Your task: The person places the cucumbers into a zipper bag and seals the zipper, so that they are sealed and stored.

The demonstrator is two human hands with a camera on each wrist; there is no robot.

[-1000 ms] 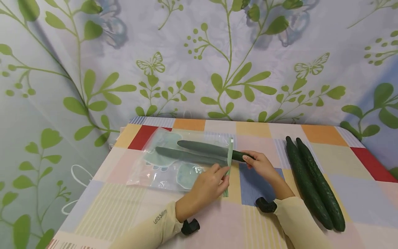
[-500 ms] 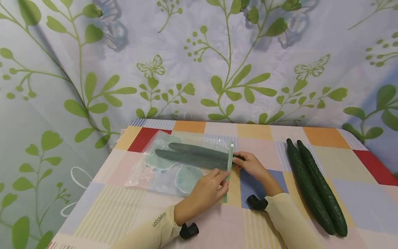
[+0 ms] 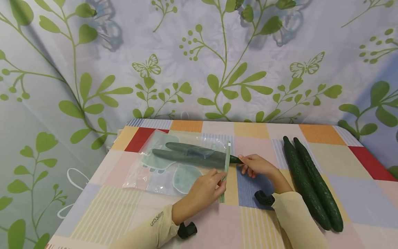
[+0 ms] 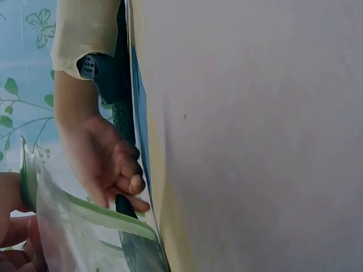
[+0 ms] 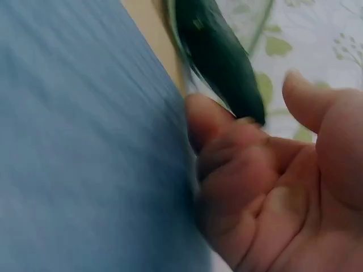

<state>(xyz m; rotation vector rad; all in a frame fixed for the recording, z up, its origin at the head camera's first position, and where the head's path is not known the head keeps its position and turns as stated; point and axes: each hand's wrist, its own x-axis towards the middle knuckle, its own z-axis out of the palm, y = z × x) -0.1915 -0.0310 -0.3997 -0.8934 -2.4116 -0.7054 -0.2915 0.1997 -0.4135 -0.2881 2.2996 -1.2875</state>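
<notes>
Sliding the second cucumber into the zip bag.

The right hand [image 3: 255,165] is resting loosely curled, fingertips touching the butt end of a cucumber [image 3: 199,152] without gripping it, while the left hand [image 3: 203,191] is pinching the green zip strip [image 3: 226,165] of the plastic bag [image 3: 161,173]. The cucumber is lying flat, long axis left-right, tip pointing into the bag beside another already inside. Next, I judge, a short push is needed to clear the mouth before sealing. Two more cucumbers [image 3: 311,186] are waiting on the checked tablecloth [image 3: 357,207].
</notes>
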